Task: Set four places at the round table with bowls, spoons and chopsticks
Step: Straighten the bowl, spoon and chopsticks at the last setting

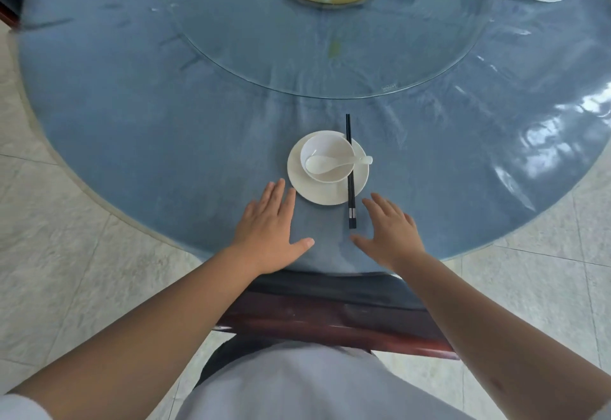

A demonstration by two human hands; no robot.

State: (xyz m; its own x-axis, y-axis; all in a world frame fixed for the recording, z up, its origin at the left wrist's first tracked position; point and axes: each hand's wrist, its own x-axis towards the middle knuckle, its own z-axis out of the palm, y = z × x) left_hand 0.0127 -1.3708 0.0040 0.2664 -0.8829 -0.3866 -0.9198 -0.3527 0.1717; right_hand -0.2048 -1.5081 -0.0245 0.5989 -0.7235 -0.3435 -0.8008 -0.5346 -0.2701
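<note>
We see a glossy white bowl (326,157) and saucer (317,192), matt black chopsticks (349,171), a clear glass turntable (330,65), and shiny plastic over the blue tablecloth (165,141).

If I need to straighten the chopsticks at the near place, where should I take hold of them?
Probably pinch the chopsticks at their near ends, which jut past the saucer onto bare table beside the right hand. Come from the right: the bowl and spoon crowd their middle from the left.

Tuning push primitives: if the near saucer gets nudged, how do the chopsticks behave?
The chopsticks lie propped on the saucer rim, so they would probably shift or roll off. They look thin, stiff and light. The glossy table cover likely lets them slide.
</note>
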